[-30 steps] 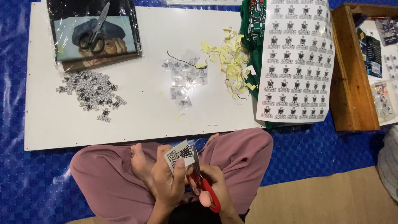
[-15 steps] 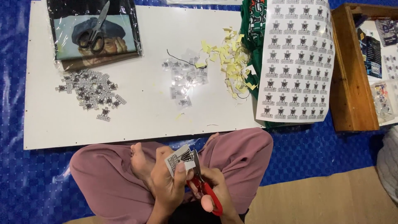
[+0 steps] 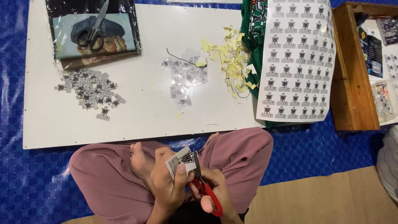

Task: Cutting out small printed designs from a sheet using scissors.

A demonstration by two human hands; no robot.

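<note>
On the low white desk [image 3: 141,120] lie a heap of cut black-and-white stickers [image 3: 89,92], yellow paper scraps [image 3: 230,62], a printed sticker sheet [image 3: 297,58] and black scissors [image 3: 94,31]. Over crossed legs, the left hand [image 3: 166,182] pinches a small black-and-white sticker piece [image 3: 182,159]; the right hand [image 3: 215,186] grips red-handled scissors [image 3: 205,188], blades at its edge.
</note>
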